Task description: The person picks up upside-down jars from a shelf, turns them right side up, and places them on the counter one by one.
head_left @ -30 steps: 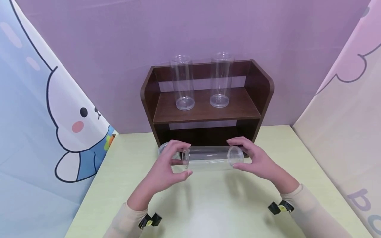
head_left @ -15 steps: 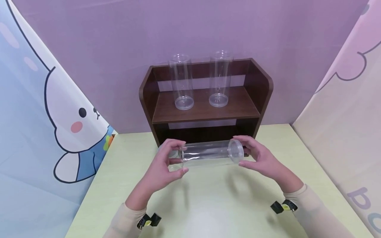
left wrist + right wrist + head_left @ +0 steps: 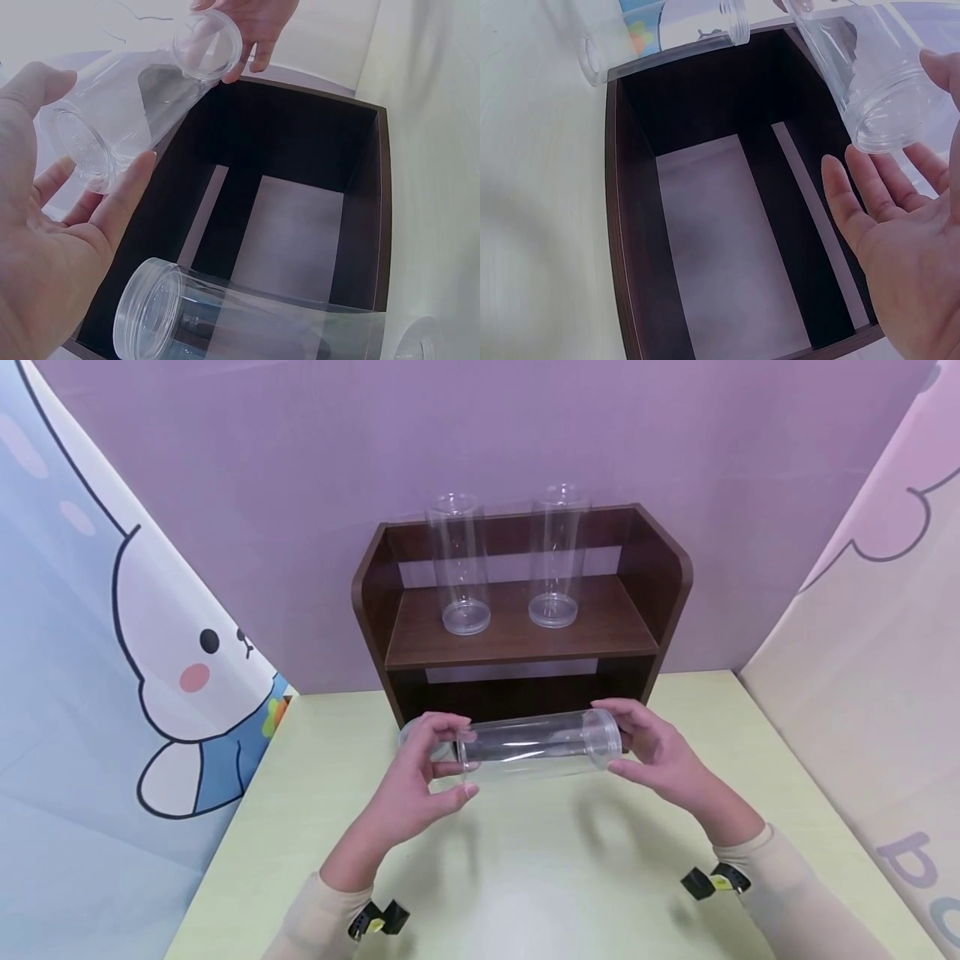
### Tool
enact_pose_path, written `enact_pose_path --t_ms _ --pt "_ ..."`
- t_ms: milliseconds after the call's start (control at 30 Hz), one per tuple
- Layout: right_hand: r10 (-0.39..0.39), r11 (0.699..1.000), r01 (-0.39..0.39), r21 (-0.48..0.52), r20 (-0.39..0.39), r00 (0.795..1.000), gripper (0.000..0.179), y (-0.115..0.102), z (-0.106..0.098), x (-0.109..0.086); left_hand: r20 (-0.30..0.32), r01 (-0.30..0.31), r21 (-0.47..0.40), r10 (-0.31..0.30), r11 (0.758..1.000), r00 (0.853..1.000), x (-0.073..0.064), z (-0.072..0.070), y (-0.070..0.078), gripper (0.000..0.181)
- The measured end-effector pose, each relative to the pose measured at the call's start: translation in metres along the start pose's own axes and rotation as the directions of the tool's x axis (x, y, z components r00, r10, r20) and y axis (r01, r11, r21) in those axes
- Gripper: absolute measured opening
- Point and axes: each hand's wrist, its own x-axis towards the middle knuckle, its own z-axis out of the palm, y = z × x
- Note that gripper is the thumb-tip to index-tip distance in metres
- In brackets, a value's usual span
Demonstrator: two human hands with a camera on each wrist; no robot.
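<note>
Three backdrops: purple cloth [image 3: 300, 485] at rear; blue/wht cloth w/ cartoon rabbit [image 3: 225, 710] on L; cream/pink cloth [image 3: 885, 652] on R.
Table: pale yellow-grn top [image 3: 292, 810], hand shadows on it.
Shelf: dk brown unit [image 3: 517, 645], 2 tiers, at back of table nr purple cloth.
Sleeves: cream [image 3: 802, 893], both forearms.
Shelf jars: 2 clear cyls [image 3: 461, 568] upright on upper tier, side by side, apart.
Standing jar: clear [image 3: 225, 319], upright on table just in front of unit's L side; mostly hidden behind L hand in head view.
Held jar: clear cyl [image 3: 536, 747], on its side in air btwn hands, in front of lower tier; R end slightly higher.
L hand: [image 3: 416, 777] grips L end, thumb below, fingers curved over.
R hand: [image 3: 663, 760] grips ringed R end btwn thumb & fingers.
Wrist gear: small blk units w/ yellow bits [image 3: 378, 919], 1 per wrist.
</note>
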Motion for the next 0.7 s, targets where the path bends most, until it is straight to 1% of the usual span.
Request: enact_pose_path --t_ms 100,267,367,467,600,700 --pt "-0.001 1.0 0.001 0.02 -0.012 1.0 0.071 0.0004 -0.0004 0.0004 0.002 0.005 0.009 -0.005 1.0 1.0 0.0 0.0009 -0.0008 0.076" --pt "-0.03 0.998 0.031 0.047 -0.021 0.999 0.069 0.0019 -0.0028 0.0003 0.01 0.032 0.044 -0.033 0.999 0.999 -0.0012 0.0019 -0.0009 0.075" --pt "-0.031 0.998 0.032 0.054 -0.024 0.999 0.068 0.0016 -0.0041 0.0001 0.015 0.053 0.062 -0.054 0.997 0.998 -0.002 0.0028 -0.001 0.076" --pt "-0.034 0.997 0.036 0.068 -0.027 0.999 0.067 0.0003 -0.0047 0.0006 0.021 0.06 0.078 -0.062 0.995 0.998 -0.0022 0.004 -0.0021 0.076" --pt "-0.082 0.992 0.085 0.098 -0.033 0.996 0.067 -0.0017 -0.0052 0.003 0.034 0.069 0.107 -0.073 0.992 0.997 -0.0022 0.0067 -0.0032 0.076" --pt "-0.114 0.987 0.119 0.107 -0.048 0.992 0.065 -0.0037 -0.0055 0.0052 0.054 0.09 0.141 -0.098 0.986 0.994 -0.0021 0.0101 -0.0053 0.076"
